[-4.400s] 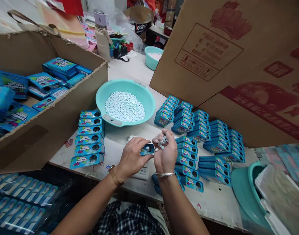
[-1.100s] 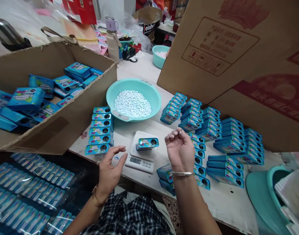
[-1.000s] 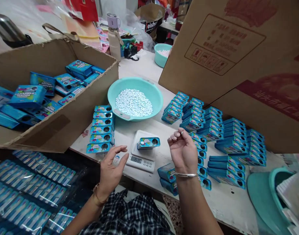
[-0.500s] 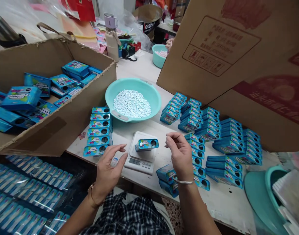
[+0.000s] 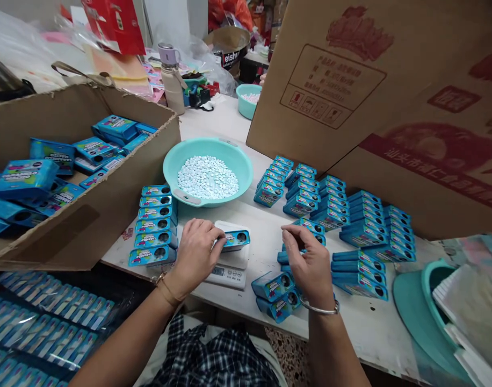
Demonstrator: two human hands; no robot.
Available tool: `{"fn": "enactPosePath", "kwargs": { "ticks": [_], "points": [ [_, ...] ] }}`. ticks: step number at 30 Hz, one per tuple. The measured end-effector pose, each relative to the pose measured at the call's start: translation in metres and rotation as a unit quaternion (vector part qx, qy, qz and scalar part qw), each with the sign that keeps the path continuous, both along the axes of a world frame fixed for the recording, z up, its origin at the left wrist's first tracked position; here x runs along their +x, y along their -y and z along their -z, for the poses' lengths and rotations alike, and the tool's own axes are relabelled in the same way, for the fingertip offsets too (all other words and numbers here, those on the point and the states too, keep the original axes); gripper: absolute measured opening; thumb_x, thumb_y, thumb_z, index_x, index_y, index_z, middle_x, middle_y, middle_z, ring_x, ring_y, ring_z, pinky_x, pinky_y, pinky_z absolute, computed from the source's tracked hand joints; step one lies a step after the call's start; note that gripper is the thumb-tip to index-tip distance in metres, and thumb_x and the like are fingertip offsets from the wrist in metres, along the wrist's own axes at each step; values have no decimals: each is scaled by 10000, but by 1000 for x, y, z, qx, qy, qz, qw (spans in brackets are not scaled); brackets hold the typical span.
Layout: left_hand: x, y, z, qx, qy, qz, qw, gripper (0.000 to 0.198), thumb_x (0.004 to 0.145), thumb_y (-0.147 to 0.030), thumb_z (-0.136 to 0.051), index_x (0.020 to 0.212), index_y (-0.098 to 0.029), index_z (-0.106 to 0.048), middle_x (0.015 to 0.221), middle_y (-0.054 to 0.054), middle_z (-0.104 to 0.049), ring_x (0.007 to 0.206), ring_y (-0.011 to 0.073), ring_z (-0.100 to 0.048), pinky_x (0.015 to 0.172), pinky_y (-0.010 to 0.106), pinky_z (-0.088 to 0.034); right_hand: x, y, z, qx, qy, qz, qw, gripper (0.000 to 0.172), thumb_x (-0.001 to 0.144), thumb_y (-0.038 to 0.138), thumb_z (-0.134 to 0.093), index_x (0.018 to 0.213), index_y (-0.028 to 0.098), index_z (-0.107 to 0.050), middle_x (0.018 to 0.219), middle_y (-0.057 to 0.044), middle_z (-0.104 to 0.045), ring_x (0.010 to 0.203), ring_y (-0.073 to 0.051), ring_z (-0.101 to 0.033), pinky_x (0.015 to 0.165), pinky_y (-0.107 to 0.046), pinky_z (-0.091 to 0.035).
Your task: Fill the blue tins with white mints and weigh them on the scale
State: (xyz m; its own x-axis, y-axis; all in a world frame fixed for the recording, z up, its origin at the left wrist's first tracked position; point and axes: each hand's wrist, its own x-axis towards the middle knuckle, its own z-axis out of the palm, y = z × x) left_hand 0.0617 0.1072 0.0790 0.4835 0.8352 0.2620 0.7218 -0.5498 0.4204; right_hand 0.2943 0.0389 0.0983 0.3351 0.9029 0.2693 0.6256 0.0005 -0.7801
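Observation:
My left hand (image 5: 196,252) grips one end of a small blue candy box (image 5: 236,239) that lies on a white digital scale (image 5: 229,263). My right hand (image 5: 306,263) hovers to the right of the scale, fingers curled in a pinch over a row of blue boxes (image 5: 310,226); what it pinches is too small to make out. A teal basin (image 5: 208,171) of small white tablets sits just behind the scale. A column of blue boxes (image 5: 153,224) lies left of the scale.
A big open carton (image 5: 80,161) with blue boxes stands at the left. A tilted carton (image 5: 375,102) looms at the right over rows of blue boxes (image 5: 351,215). Two boxes (image 5: 275,293) lie near the table edge. A bottle (image 5: 171,78) and second teal bowl (image 5: 248,99) stand behind.
My left hand moved from the table edge onto the box on the scale. My right hand turned palm down and dropped toward the boxes at the right.

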Motion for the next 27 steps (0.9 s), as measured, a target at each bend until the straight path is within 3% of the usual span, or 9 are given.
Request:
{"fn": "enactPosePath", "kwargs": {
  "ticks": [5, 9, 11, 14, 17, 21, 24, 27],
  "points": [
    [18, -3, -4, 9, -2, 16, 1000, 141, 924, -247, -509, 882, -216, -640, 874, 40, -608, 912, 227, -510, 1004, 493, -321, 12, 16, 8, -11, -21, 44, 999, 193, 903, 374, -552, 931, 221, -665, 831, -30, -644, 721, -174, -562, 691, -316, -436],
    [25, -8, -22, 18, 69, 45, 996, 131, 910, -265, -560, 978, -229, -666, 909, 41, -629, 930, 219, -543, 936, 444, -411, 11, 19, 8, -13, -19, 29, 999, 194, 910, 374, -541, 920, 222, -661, 830, -26, -642, 726, -172, -564, 701, -316, -435],
    [13, -8, -33, 55, 162, -21, 985, 144, 907, -266, -573, 1011, -231, -666, 946, 38, -645, 946, 204, -572, 910, 404, -452, 16, 20, 7, -10, -22, 34, 999, 196, 907, 378, -545, 933, 223, -663, 828, -28, -647, 720, -173, -570, 693, -316, -439],
    [-17, 3, -40, 107, 288, -163, 938, 105, 892, -273, -596, 950, -222, -667, 941, 18, -656, 923, 182, -614, 898, 365, -489, 25, 14, 3, -19, -20, 14, 1000, 202, 902, 383, -549, 941, 220, -663, 826, -30, -657, 698, -171, -575, 670, -312, -444],
    [-43, 26, -27, 79, 338, -223, 911, 81, 881, -272, -608, 903, -213, -659, 898, 11, -647, 871, 170, -626, 852, 339, -510, 26, -9, -5, -27, 33, -70, 997, 198, 910, 371, -537, 959, 226, -664, 856, -35, -670, 718, -171, -587, 680, -306, -442],
    [-59, 54, 7, 15, 350, -248, 903, 107, 875, -258, -606, 958, -212, -655, 958, 28, -642, 910, 176, -624, 887, 339, -498, 8, -53, -26, -1, 144, -166, 976, 209, 927, 343, -502, 991, 231, -667, 890, -45, -678, 748, -178, -591, 704, -316, -424],
    [-58, 60, 20, -20, 321, -231, 918, 231, 867, -290, -617, 1087, -218, -629, 1073, 55, -627, 1004, 200, -614, 940, 365, -486, -5, -70, -44, 39, 161, -181, 970, 208, 928, 329, -500, 1007, 239, -670, 949, -52, -685, 827, -197, -606, 750, -329, -426],
    [-47, 53, 15, -34, 279, -172, 944, 398, 850, -319, -645, 1227, -229, -559, 1212, 80, -578, 1110, 224, -576, 971, 384, -478, -5, -59, -54, 64, 108, -150, 981, 200, 922, 328, -515, 1017, 247, -671, 958, -49, -685, 818, -195, -607, 748, -329, -445]
  ]
}}
